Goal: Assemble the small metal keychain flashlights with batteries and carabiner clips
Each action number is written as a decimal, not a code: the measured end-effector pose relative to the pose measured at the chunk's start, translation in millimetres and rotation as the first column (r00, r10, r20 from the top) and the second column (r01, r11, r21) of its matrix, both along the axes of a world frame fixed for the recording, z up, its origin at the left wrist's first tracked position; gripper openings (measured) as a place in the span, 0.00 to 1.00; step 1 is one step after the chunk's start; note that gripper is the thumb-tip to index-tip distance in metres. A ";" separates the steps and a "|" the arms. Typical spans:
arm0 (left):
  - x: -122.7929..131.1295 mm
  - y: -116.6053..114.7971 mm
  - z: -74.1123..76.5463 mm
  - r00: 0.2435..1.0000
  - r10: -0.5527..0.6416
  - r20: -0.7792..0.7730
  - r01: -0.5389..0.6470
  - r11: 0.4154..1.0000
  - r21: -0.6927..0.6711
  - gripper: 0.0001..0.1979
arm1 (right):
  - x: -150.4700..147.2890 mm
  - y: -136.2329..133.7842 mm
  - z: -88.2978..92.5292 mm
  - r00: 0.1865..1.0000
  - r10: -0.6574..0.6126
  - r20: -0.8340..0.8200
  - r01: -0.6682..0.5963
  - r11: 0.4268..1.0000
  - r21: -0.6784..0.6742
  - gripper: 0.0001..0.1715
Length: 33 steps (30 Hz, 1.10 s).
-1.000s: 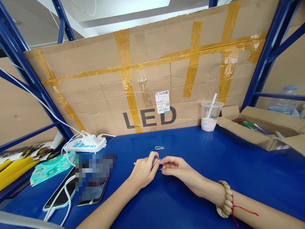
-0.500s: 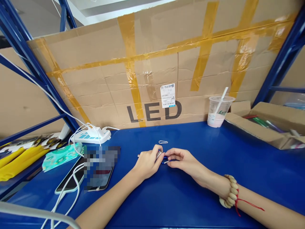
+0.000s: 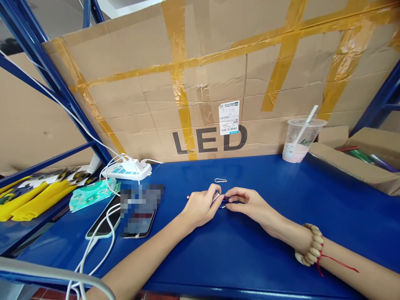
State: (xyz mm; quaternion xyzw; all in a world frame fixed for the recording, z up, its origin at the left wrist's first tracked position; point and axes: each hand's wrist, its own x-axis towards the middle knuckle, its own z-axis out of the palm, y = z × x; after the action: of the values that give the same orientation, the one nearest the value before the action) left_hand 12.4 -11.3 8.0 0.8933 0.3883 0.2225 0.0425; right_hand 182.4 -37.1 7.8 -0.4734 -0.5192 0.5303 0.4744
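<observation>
My left hand point(image 3: 202, 207) is closed around a small silvery cylinder-like piece point(image 3: 216, 196); most of it is hidden by the fingers. A thin end with a metallic tip point(image 3: 188, 196) pokes out beyond the knuckles on the left. Close against it, the curved fingers of my right hand point(image 3: 250, 204) pinch a small blue clip point(image 3: 222, 206) with a silver bar, which looks like a carabiner. A touch of red shows between the fingertips. Just beyond both hands, a silver carabiner point(image 3: 220, 180) lies flat on the blue tabletop point(image 3: 200, 258).
Phones point(image 3: 140, 227) with white cables lie at left, near a white power strip point(image 3: 140, 171) and a green patterned packet point(image 3: 90, 193). A plastic cup point(image 3: 298, 143) with a straw and an open carton point(image 3: 353, 166) stand at right. Behind rises a large cardboard sheet point(image 3: 140, 104).
The view has shifted, so the scene sits slightly further right and higher. Both hands keep nearly the same hold and stay close together; the silver carabiner has not moved on the table.
</observation>
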 end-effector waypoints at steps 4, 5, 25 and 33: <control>0.3 0.3 0.5 1.000 0.000 -0.008 0.000 1.000 -0.007 0.09 | 0.3 0.3 2.1 0.999 -0.036 -0.022 0.035 0.999 -0.038 0.12; 0.4 0.3 0.6 1.000 0.002 -0.009 -0.002 1.000 -0.007 0.09 | 0.4 0.2 2.3 0.999 -0.041 -0.027 0.040 0.998 -0.044 0.12; -0.4 2.6 -3.1 1.000 0.014 -0.001 -0.014 1.000 0.017 0.10 | 2.7 -3.5 1.5 0.992 0.027 -0.126 -0.018 0.997 0.072 0.17; 0.9 3.6 -3.5 1.000 0.019 -0.015 -0.018 0.999 0.027 0.10 | 6.3 0.6 -0.9 0.989 0.018 -0.146 -0.006 0.996 0.085 0.16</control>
State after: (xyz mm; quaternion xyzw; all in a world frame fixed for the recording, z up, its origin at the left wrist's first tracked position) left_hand 13.3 -7.8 4.5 0.8917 0.3939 0.2213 0.0257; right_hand 188.7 -36.5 7.0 -0.4095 -0.5078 0.5440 0.5277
